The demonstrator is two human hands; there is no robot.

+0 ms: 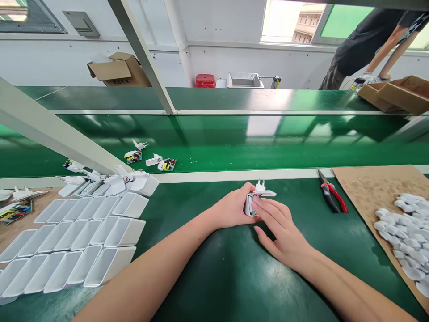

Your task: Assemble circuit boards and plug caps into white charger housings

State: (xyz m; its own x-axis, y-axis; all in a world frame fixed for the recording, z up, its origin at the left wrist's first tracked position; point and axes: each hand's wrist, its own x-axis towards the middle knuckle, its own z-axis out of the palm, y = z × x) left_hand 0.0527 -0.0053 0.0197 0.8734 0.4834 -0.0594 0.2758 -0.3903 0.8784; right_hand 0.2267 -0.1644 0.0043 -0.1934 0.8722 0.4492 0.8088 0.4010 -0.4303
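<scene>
My left hand [234, 206] is closed around a small white charger housing [248, 206] above the green table. A green circuit board shows at the housing's open side, partly covered by fingers. At its top end sits a white plug piece [265, 192] with two pins pointing away from me. My right hand [281, 226] lays its outstretched fingertips against the board and housing, its thumb spread apart below. Rows of open white housings [125, 231] stand to the left. Behind them, several hold boards with white plug pieces [115, 181] on top.
Red-and-black pliers [331, 194] lie right of my hands, beside a cardboard sheet [355, 188] bearing many small white parts [407, 232]. Loose boards with plugs [162, 163] rest on the green belt [214, 147] ahead. A slanted post [63, 134] stands left. Another person [362, 49] stands at the far right.
</scene>
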